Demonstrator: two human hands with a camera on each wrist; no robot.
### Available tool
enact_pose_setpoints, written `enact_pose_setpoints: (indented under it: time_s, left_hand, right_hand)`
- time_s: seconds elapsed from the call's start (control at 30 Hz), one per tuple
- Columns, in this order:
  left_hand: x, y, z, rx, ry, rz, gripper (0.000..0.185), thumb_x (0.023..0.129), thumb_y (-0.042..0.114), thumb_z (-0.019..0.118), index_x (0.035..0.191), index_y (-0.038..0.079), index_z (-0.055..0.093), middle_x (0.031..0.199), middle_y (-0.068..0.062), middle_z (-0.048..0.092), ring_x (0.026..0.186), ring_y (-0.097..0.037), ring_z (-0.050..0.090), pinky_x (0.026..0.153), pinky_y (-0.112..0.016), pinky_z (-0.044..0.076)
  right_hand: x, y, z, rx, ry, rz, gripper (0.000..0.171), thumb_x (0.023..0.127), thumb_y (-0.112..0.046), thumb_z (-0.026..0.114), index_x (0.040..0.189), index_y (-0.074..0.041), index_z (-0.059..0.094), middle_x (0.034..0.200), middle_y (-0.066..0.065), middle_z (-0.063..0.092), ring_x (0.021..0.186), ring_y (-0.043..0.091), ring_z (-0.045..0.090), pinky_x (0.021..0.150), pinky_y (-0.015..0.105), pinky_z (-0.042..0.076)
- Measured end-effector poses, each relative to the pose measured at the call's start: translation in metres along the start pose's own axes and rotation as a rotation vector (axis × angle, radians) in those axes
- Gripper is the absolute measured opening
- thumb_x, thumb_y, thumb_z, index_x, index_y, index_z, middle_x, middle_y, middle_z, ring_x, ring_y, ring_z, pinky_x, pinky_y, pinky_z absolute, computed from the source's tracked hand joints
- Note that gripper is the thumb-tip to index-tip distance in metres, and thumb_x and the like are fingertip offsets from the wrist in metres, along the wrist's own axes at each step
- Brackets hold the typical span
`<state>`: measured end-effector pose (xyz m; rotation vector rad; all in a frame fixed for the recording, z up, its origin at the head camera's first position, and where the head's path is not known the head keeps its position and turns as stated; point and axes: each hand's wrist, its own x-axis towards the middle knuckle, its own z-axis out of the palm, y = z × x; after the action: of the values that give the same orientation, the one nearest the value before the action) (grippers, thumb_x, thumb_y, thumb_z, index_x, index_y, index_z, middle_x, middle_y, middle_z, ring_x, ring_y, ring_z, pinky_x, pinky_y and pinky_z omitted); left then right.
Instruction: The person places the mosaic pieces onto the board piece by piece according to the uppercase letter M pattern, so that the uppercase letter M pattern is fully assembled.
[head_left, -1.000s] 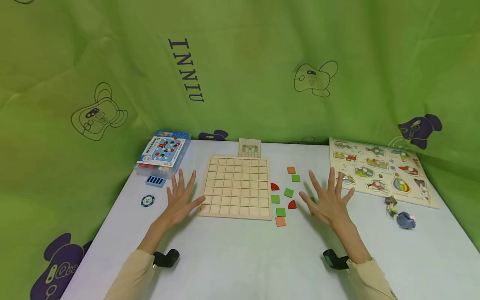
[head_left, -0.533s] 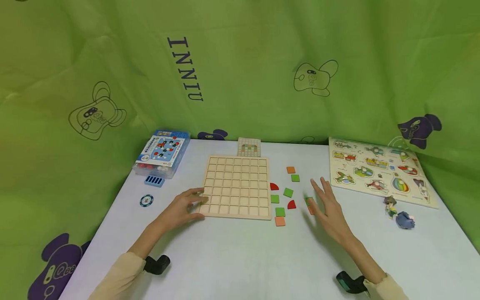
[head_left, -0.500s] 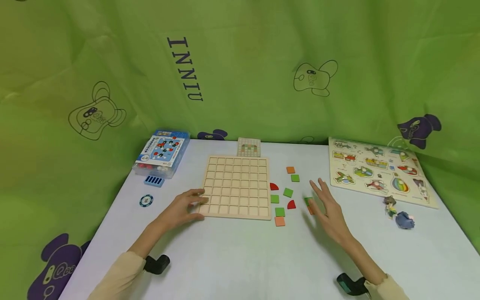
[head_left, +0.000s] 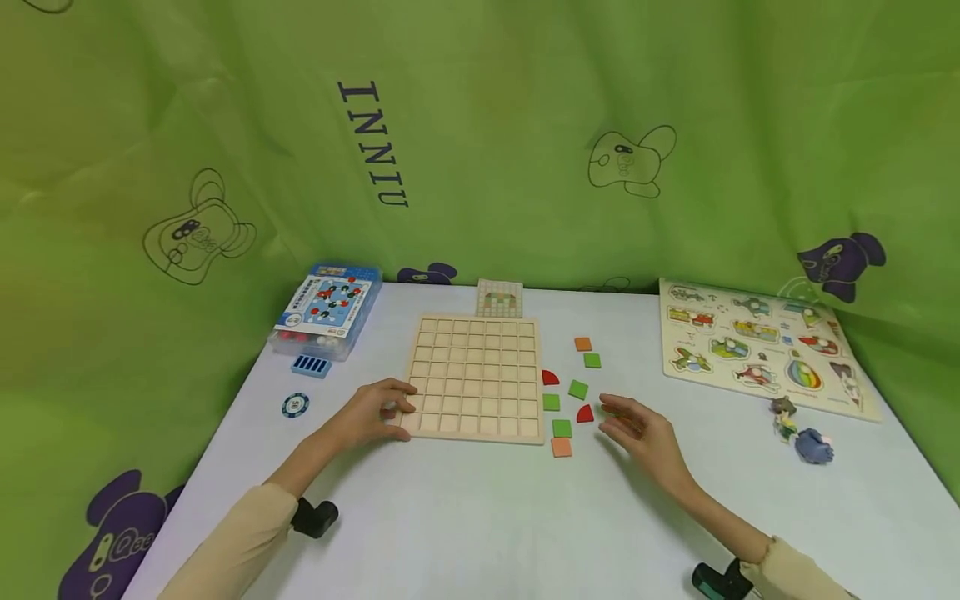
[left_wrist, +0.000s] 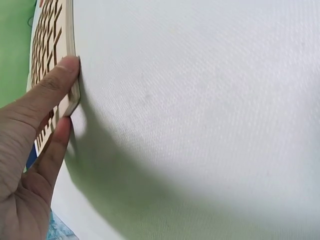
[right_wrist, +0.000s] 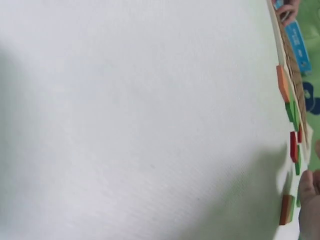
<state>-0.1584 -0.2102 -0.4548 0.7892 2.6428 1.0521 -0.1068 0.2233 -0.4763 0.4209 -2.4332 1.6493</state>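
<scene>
My left hand (head_left: 367,417) holds the near left corner of a wooden grid board (head_left: 472,379). Its thumb (left_wrist: 62,72) presses the board's near edge, and another finger touches the side past the corner. To the right of the board lie green square tiles (head_left: 551,402), orange square tiles (head_left: 562,447) and red quarter-circle tiles (head_left: 585,413). My right hand (head_left: 648,437) hovers with loosely bent fingers just right of the red tile, holding nothing visible. In the right wrist view an orange tile (right_wrist: 286,210) with green beside it lies by the thumb; the hand hides this pair in the head view.
A small pattern card (head_left: 499,298) lies behind the board. At the left are a boxed molecule model set (head_left: 326,308), a blue slotted block (head_left: 311,366) and a round chip (head_left: 296,405). A picture puzzle board (head_left: 765,350) and two small figurines (head_left: 813,447) occupy the right.
Both hands were spread in the air; the left came down onto the board's corner. My right hand lowered and turned left toward the tiles, its fingers bending and covering the green and orange pair.
</scene>
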Motion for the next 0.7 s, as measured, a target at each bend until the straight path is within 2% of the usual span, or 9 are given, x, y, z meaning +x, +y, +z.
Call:
enact_pose_setpoints:
  time_s: [0.1,0.27,0.5,0.7]
  left_hand:
    - [0.001,-0.001,0.000,-0.013,0.003,-0.025,0.026,0.069,0.009,0.085,0.090,0.005,0.071,0.127,-0.016,0.056,0.118,-0.036,0.053,0.082,-0.022,0.053]
    - [0.002,-0.002,0.000,-0.041,0.004,-0.049,0.027,0.066,0.010,0.087,0.088,0.007,0.071,0.126,-0.015,0.057,0.119,-0.036,0.051,0.082,-0.023,0.053]
    - [0.004,-0.002,-0.002,-0.090,0.003,-0.066,0.027,0.064,0.009,0.087,0.085,0.006,0.070,0.125,-0.014,0.057,0.117,-0.036,0.052,0.081,-0.024,0.054]
    - [0.005,-0.003,-0.004,-0.102,-0.014,-0.078,0.027,0.064,0.010,0.088,0.084,0.006,0.069,0.125,-0.014,0.056,0.118,-0.035,0.051,0.082,-0.023,0.053]
  right_hand:
    - [0.005,0.004,0.002,-0.069,-0.027,0.002,0.041,0.078,0.011,0.072,0.116,0.011,0.060,0.112,0.026,0.064,0.100,0.037,0.064,0.081,0.022,0.052]
    - [0.009,0.004,0.007,-0.186,-0.033,0.008,0.040,0.073,0.010,0.076,0.111,0.008,0.063,0.103,0.021,0.069,0.092,0.034,0.067,0.076,0.024,0.055]
    - [0.014,0.001,0.009,-0.210,-0.046,-0.004,0.036,0.071,0.015,0.075,0.106,0.008,0.064,0.100,0.021,0.069,0.088,0.034,0.067,0.074,0.026,0.056]
    - [0.018,0.004,0.008,-0.212,-0.070,0.003,0.032,0.072,0.015,0.075,0.102,0.006,0.066,0.094,0.018,0.070,0.083,0.028,0.068,0.071,0.019,0.055]
